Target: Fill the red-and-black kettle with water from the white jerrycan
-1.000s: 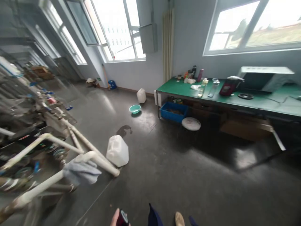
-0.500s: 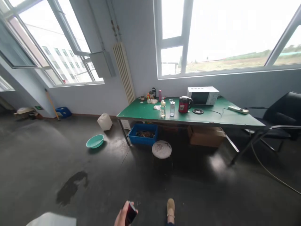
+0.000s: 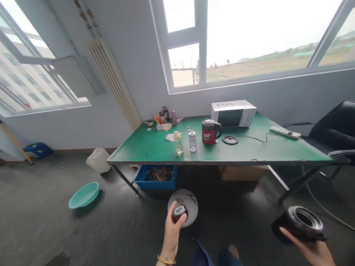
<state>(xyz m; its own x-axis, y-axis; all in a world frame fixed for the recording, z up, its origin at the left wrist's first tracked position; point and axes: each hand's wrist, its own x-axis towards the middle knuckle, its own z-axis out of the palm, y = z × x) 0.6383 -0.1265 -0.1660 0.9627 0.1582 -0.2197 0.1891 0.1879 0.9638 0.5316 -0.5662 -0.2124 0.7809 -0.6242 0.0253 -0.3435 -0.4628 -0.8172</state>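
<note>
One container [image 3: 295,227] moved into view; two hands [image 3: 172,228] full.

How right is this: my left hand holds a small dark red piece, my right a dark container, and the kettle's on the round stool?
Only the kettle's place is wrong: the head view shows it on the green table, not the round stool. Your left hand holds the small dark red piece, your right hand the dark container.

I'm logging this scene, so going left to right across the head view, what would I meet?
Teal basin, left hand holding a small dark red object, clear bottle, red kettle, black disc, right hand holding a dark open-topped container.
</note>
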